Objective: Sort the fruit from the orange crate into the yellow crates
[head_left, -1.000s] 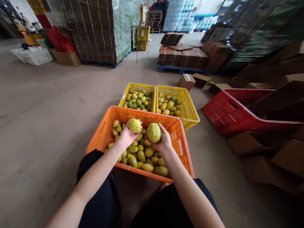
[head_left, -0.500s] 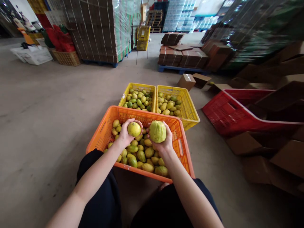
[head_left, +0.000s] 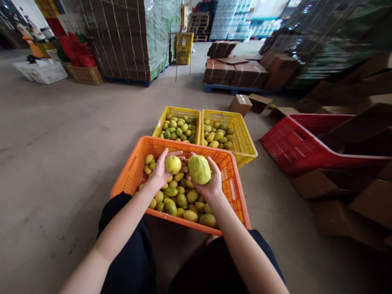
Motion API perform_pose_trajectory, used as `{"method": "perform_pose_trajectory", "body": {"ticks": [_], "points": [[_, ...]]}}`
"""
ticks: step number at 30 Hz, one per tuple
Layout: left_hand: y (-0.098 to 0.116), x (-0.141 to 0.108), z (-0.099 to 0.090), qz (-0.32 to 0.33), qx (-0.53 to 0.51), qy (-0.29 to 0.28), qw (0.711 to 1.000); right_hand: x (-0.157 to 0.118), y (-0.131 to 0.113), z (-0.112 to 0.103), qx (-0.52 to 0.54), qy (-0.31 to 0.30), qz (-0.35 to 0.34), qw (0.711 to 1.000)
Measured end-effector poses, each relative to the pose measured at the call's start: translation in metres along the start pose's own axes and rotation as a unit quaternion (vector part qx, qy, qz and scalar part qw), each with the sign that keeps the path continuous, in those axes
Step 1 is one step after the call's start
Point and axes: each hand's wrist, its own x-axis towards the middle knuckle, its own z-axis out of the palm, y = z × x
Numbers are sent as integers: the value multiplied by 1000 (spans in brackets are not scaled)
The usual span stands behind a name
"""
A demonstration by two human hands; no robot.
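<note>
In my left hand point(head_left: 160, 169) sits a smooth, round yellow lemon point(head_left: 173, 165), its fingers partly spread behind the fruit. My right hand point(head_left: 212, 179) cradles a larger, bumpy yellow-green lemon point(head_left: 199, 169) from below, with the thumb at its right side. Both hands are side by side over an orange crate point(head_left: 183, 220) standing between my knees. Inside the crate lie many loose lemons point(head_left: 181, 201), some yellow and some greenish. The fingertips behind the two held fruits are partly hidden.
Two yellow crates point(head_left: 201, 126) point(head_left: 245, 141) with more lemons stand just beyond the orange one. At right are a red crate point(head_left: 283, 141) and cardboard boxes point(head_left: 324, 183). Wrapped pallet stacks point(head_left: 119, 41) and flattened cardboard on a blue pallet point(head_left: 220, 87) stand farther back.
The bumpy lemon has shifted slightly left and turned in my right hand. My left hand's fingers have loosened and spread around its lemon. The crates have not moved.
</note>
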Motion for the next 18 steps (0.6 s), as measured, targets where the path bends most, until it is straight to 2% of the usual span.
{"method": "perform_pose_trajectory", "body": {"ticks": [3,6,8,10,12,14,16,18], "points": [[0,8,-4,-48,-46,2,998,4,0,-4,19,35,2,999],[-14,16,-12,-58,19,0,998,9,-5,-8,42,69,-30,996],[-34,17,-17,-69,131,-23,989,10,-14,-10,62,81,-64,993],[-62,13,-22,-113,235,-57,964,9,-26,-13,85,91,-90,988],[-92,6,-28,-199,295,-74,931,6,-38,-15,106,99,-111,983],[-114,1,-33,-287,331,-48,898,1,-49,-18,121,102,-119,980],[-118,6,-32,-342,342,-22,875,-3,-56,-22,128,100,-114,980],[-96,23,-20,-334,311,-10,890,-6,-59,-25,128,97,-106,981]]}}
